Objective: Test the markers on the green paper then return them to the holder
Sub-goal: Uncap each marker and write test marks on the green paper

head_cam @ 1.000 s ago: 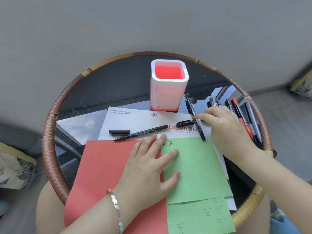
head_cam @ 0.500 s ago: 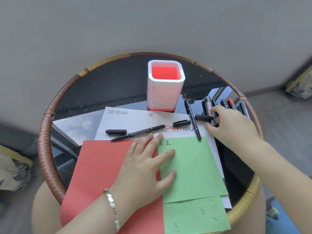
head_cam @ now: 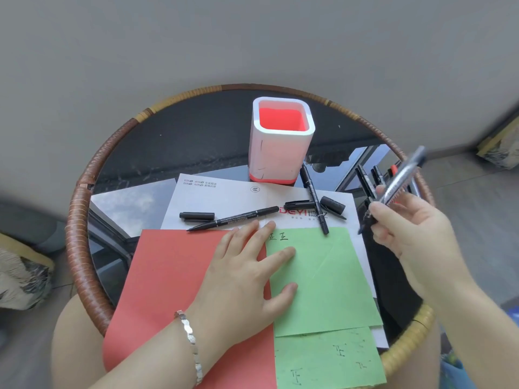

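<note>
Pressing flat with fingers spread, the left hand (head_cam: 247,273) pinned the green paper (head_cam: 323,276); the right hand (head_cam: 407,231) gripped a grey marker (head_cam: 404,175) (blurred) aloft; the holder (head_cam: 280,141) stood beyond the left hand.

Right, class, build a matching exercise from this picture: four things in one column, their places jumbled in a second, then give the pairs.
1 holder
2 left hand
3 grey marker
4 red paper

A held above the table in the right hand
B lying left of the green paper
C standing upright at the table's far side
D resting flat across both coloured sheets

Pairs: 1-C, 2-D, 3-A, 4-B
</note>
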Demonstrator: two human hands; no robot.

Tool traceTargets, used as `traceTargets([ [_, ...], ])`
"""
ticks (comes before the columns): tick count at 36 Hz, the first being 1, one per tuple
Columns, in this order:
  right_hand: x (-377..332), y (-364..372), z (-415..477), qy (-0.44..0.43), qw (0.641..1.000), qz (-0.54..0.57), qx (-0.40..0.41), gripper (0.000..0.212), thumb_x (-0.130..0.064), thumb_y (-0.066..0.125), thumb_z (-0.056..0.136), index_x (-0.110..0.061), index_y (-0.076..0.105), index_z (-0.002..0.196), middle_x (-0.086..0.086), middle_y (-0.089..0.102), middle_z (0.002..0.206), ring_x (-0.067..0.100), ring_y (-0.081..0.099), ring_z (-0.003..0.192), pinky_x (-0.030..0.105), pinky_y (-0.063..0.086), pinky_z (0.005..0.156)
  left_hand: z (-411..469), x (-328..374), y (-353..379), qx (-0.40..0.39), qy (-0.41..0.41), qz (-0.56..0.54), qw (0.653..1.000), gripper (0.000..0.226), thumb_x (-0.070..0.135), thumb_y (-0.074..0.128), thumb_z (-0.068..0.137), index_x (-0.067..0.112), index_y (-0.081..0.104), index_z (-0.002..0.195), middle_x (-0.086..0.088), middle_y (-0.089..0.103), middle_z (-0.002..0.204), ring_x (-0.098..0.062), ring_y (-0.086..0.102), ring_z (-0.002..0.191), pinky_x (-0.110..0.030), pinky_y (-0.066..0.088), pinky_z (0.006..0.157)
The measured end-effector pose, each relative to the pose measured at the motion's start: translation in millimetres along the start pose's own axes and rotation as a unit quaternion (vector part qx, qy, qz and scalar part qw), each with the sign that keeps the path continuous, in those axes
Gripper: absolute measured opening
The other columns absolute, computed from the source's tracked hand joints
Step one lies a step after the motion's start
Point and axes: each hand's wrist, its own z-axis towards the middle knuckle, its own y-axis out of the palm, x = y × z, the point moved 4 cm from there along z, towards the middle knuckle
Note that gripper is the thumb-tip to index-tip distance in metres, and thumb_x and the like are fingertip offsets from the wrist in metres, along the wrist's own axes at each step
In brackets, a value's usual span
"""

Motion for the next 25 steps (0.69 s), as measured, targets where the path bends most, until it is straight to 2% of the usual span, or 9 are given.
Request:
traceTargets([
  [3,-2.6,9.8,-10.3,-0.064,0.998,-0.012,-0.014,0.015,-0.002,0.059,0.083,-0.015,0.053,0.077,0.001,0.058,0.052,0.01,0.05,0.045,0.017,0.046,0.048,0.0,0.3,-0.3,0.001,0.001,0.001,1.0,0.044,0.054,0.046,0.074,0.034,0.062,0.11,-0.006,0.055,0.13,-0.03,0.048,0.121,-0.04,0.023,0.102],
  [6,-0.6,22.2,-13.6,-0.11,0.993,-0.044,-0.021,0.014,-0.01,0.061,0.083,-0.015,0.053,0.072,0.002,0.063,0.054,0.013,0.058,0.048,0.02,0.051,0.053,-0.2,0.7,-0.7,0.002,0.001,0.001,1.0,0.044,0.054,0.046,0.075,0.034,0.062,0.11,-0.006,0.055,0.131,-0.03,0.047,0.122,-0.04,0.022,0.102],
  [9,1.4,38.1,-14.0,-0.127,0.989,-0.054,-0.047,0.01,-0.029,0.059,0.08,-0.02,0.062,0.079,-0.001,0.07,0.062,0.011,0.066,0.058,0.02,0.054,0.061,0.0,0.8,-0.7,0.007,0.003,-0.002,1.0,0.043,0.054,0.047,0.074,0.034,0.063,0.109,-0.006,0.055,0.13,-0.03,0.048,0.121,-0.04,0.023,0.102],
  [11,1.5,48.8,-14.6,-0.155,0.982,-0.065,-0.092,0.015,-0.032,0.058,0.078,-0.024,0.064,0.089,-0.001,0.072,0.073,0.008,0.068,0.067,0.017,0.053,0.065,0.0,0.5,-0.3,0.01,0.004,-0.003,1.0,0.044,0.054,0.048,0.073,0.034,0.063,0.109,-0.007,0.055,0.13,-0.03,0.048,0.121,-0.04,0.023,0.102],
  [13,3.8,55.3,-14.1,-0.189,0.964,-0.132,-0.129,0.013,-0.027,0.059,0.081,-0.025,0.064,0.092,-0.005,0.071,0.084,0.004,0.067,0.074,0.014,0.051,0.067,0.1,0.1,0.3,0.009,0.004,-0.003,1.0,0.044,0.054,0.048,0.074,0.034,0.062,0.11,-0.007,0.055,0.131,-0.03,0.048,0.121,-0.04,0.022,0.103],
  [15,10.4,58.3,-11.6,-0.215,0.938,-0.23,-0.146,0.009,-0.029,0.059,0.086,-0.027,0.062,0.094,-0.006,0.07,0.084,0.007,0.066,0.079,0.024,0.053,0.07,0.1,0.1,0.3,0.007,0.003,-0.003,1.0,0.043,0.054,0.048,0.074,0.034,0.062,0.109,-0.007,0.055,0.131,-0.031,0.048,0.121,-0.041,0.023,0.102],
  [17,16.1,59.4,-8.3,-0.24,0.906,-0.321,-0.139,0.012,-0.036,0.053,0.088,-0.032,0.056,0.099,-0.006,0.07,0.085,0.013,0.066,0.081,0.037,0.054,0.073,0.2,0.2,0.0,0.007,0.002,-0.002,1.0,0.043,0.054,0.047,0.073,0.034,0.063,0.109,-0.007,0.056,0.13,-0.031,0.049,0.12,-0.04,0.023,0.101],
  [19,17.6,58.0,-4.5,-0.261,0.886,-0.364,-0.116,0.015,-0.04,0.048,0.086,-0.035,0.052,0.1,-0.004,0.07,0.086,0.017,0.066,0.08,0.04,0.054,0.071,0.3,0.3,0.0,0.008,0.001,-0.002,1.0,0.044,0.053,0.047,0.073,0.034,0.063,0.108,-0.007,0.056,0.129,-0.031,0.05,0.12,-0.041,0.024,0.101],
  [25,14.5,45.5,11.3,-0.276,0.878,-0.381,-0.086,0.014,-0.026,0.054,0.091,-0.027,0.057,0.104,0.001,0.068,0.084,0.022,0.063,0.074,0.043,0.052,0.069,1.0,0.1,-0.1,0.011,0.003,0.002,1.0,0.044,0.053,0.047,0.073,0.033,0.064,0.108,-0.007,0.057,0.128,-0.031,0.051,0.119,-0.039,0.024,0.101],
])
